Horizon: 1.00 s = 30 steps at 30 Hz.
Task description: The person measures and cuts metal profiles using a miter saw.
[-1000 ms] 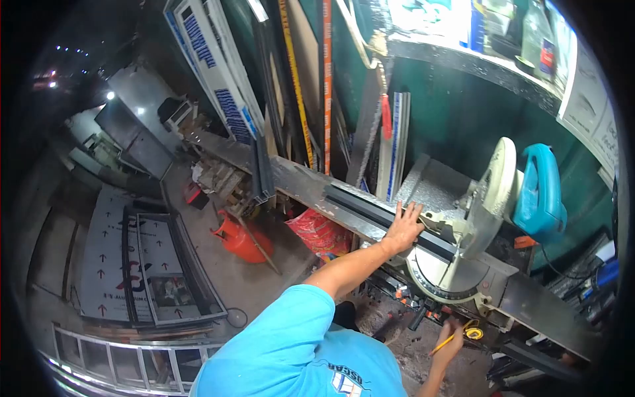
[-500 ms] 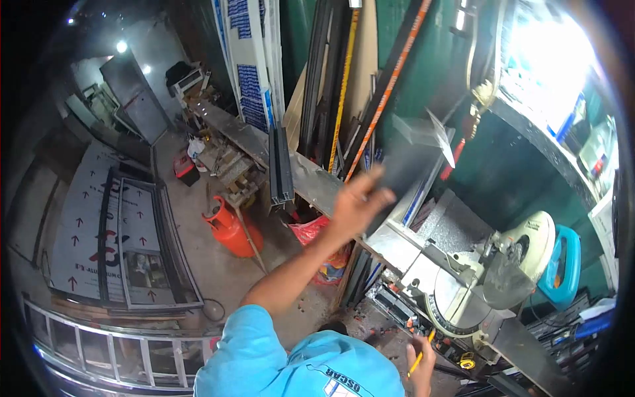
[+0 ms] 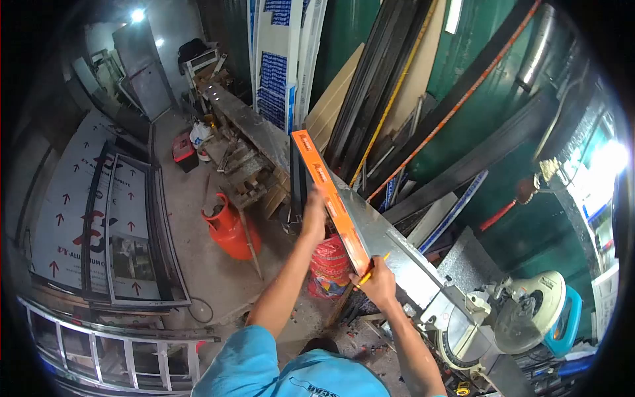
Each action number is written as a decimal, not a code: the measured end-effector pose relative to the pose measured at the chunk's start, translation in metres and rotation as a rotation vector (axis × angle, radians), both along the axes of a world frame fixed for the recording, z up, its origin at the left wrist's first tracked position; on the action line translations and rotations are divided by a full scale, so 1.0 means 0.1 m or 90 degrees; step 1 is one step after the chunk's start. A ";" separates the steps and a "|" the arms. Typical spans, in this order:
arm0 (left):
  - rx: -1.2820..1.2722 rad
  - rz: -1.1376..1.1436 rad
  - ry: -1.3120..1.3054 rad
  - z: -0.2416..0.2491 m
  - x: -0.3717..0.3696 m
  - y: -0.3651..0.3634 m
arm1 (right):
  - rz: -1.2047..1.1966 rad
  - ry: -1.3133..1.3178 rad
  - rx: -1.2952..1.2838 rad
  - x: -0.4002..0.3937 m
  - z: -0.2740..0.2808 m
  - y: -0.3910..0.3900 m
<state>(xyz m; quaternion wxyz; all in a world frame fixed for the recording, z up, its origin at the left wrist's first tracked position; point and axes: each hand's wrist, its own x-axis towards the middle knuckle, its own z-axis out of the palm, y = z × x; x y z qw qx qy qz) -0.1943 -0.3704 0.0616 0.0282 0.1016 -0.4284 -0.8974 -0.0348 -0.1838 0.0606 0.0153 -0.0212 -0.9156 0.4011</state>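
Note:
A long profile bar with an orange printed face [image 3: 322,178] runs slantwise in front of me over the bench. My left hand [image 3: 314,217] is closed on its left side near the middle, slightly blurred. At the bar's near end is my right hand [image 3: 378,286], fingers closed around a yellow pencil [image 3: 364,279] and touching or very close to that end. The pencil's tip points up and right. Beside the bar's far half stands a dark profile [image 3: 297,175], partly covered by it.
A miter saw [image 3: 529,311] stands on the metal-topped bench [image 3: 390,245] at right. An orange gas cylinder [image 3: 231,228] and a red bag [image 3: 329,258] are on the floor. Long profiles [image 3: 380,79] lean on the green wall. A ladder [image 3: 112,354] lies at lower left.
The orange-faced bar now lies slantwise before me, held by my left hand, which has drawn back left. My right hand has risen with the pencil to the bar's near end. The view has shifted.

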 end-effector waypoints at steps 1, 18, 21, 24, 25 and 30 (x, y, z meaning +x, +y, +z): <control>-0.334 -0.192 0.110 -0.09 -0.01 -0.09 | 0.003 -0.002 0.002 -0.08 -0.02 -0.16; -0.825 -0.048 -0.130 -0.50 -1.95 -0.96 | 0.130 -0.220 -0.114 0.66 -0.12 0.39; -0.838 -0.052 -0.122 -0.50 -2.10 -0.97 | 0.080 -0.261 -0.118 1.06 -0.22 0.66; -0.954 -0.122 -0.127 -0.44 -2.19 -1.02 | -0.010 -0.336 -0.171 1.34 -0.21 0.77; -0.958 -0.131 -0.133 -0.49 -2.18 -0.99 | -0.037 -0.358 -0.205 1.47 -0.30 0.82; -1.018 -0.095 -0.178 -0.43 -2.08 -0.79 | -0.077 -0.341 -0.146 1.79 -0.50 0.88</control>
